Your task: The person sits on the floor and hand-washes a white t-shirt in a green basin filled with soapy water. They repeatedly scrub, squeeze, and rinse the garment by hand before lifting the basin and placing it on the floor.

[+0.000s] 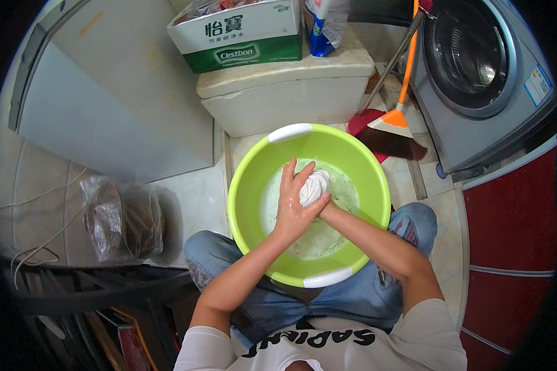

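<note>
A bunched white cloth (315, 188) is between my two hands, above the soapy water (343, 188) in a lime-green plastic tub (253, 185). My left hand (293, 199) presses against the cloth's left side, its fingers spread and wet with suds. On the other side, my right hand (326, 209) is mostly hidden behind the cloth and my left thumb; it appears to hold the bundle from below. More pale fabric (315, 243) lies in the water near the front of the tub. The tub stands between my knees and has white handles (291, 133) at its back and front.
Behind the tub is a white ledge (283, 99) bearing a Cestbon carton (246, 41) and a blue-and-white bag (325, 28). A broom (394, 130) and red dustpan (362, 120) stand back right, by a washing machine (473, 60). Leftward are a plastic-covered bin (123, 222) and a white appliance (120, 102).
</note>
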### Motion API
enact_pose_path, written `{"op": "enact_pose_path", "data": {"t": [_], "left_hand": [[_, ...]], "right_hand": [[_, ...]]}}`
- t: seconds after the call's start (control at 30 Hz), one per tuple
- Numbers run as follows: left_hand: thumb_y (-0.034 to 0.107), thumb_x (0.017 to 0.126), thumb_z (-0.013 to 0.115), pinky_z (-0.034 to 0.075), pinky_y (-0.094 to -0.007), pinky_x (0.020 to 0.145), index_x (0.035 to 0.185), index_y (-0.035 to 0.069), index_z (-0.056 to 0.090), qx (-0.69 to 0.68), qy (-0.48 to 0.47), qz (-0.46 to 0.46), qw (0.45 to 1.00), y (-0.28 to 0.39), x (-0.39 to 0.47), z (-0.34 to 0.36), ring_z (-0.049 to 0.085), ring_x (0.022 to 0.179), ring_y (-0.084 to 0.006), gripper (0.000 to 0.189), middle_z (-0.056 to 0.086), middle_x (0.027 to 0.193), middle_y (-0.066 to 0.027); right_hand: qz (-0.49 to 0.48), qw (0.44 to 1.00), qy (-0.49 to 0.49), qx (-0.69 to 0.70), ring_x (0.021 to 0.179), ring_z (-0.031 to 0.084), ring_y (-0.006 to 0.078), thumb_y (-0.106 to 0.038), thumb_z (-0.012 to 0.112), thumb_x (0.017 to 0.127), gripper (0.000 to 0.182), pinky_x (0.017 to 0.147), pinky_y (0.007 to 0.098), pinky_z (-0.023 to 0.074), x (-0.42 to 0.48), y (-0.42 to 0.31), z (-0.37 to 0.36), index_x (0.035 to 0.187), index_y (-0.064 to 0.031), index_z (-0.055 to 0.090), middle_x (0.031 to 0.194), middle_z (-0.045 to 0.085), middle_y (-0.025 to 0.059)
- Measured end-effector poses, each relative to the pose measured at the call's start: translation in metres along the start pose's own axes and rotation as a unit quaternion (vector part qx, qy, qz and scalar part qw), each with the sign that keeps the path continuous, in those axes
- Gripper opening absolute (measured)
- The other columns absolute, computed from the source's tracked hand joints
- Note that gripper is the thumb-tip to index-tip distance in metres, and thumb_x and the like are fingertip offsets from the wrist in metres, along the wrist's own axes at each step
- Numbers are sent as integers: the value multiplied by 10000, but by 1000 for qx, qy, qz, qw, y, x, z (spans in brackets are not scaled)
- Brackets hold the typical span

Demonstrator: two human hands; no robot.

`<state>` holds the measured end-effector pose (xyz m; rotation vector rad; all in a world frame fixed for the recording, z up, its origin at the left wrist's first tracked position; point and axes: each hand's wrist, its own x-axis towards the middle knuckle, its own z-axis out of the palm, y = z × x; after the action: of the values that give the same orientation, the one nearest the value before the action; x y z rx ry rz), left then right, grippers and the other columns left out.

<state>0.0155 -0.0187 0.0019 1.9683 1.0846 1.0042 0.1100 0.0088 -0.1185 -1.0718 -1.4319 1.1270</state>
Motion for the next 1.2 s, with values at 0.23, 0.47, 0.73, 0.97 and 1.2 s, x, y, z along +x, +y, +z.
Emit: {"op": "enact_pose_path", "data": {"t": [0.23,0.47,0.73,0.97,1.2], "left_hand": [[218,733,664,292,-399,982,1135,83,539,-118,36,-93,988,-6,13,-2,299,1246,-346,443,278,1347,-235],[228,781,637,430,-282,792,1044,16,559,-237,69,-197,949,-16,22,-7,548,920,-176,346,577,1002,-129],[253,796,618,446,-262,529,963,32,538,-364,77,-307,876,-23,28,-11,527,557,-135,288,561,718,-71],[309,834,564,472,-294,529,1045,41,511,-430,106,-379,812,-48,34,-24,554,569,-173,345,579,768,-106],[370,857,507,458,-299,617,1088,73,488,-468,20,-363,806,-38,25,-23,567,680,-177,377,593,873,-100]], "right_hand": [[131,940,123,291,903,554,256,-138,472,822,260,771,338,442,-9,-58,11,1062,-38,489,991,558,142],[108,992,32,-57,893,537,402,-67,385,812,273,769,428,407,-18,-110,8,1051,46,452,920,557,272],[80,988,-19,-130,1073,487,334,-48,381,835,489,909,352,365,-38,-131,7,1305,3,258,1148,497,222],[61,989,-89,100,840,576,245,-173,419,886,282,791,349,434,-30,-149,-17,1069,8,536,907,593,149],[312,832,14,458,483,307,109,-447,314,916,444,464,242,271,-6,-126,-39,602,-133,327,544,335,-17]]}}
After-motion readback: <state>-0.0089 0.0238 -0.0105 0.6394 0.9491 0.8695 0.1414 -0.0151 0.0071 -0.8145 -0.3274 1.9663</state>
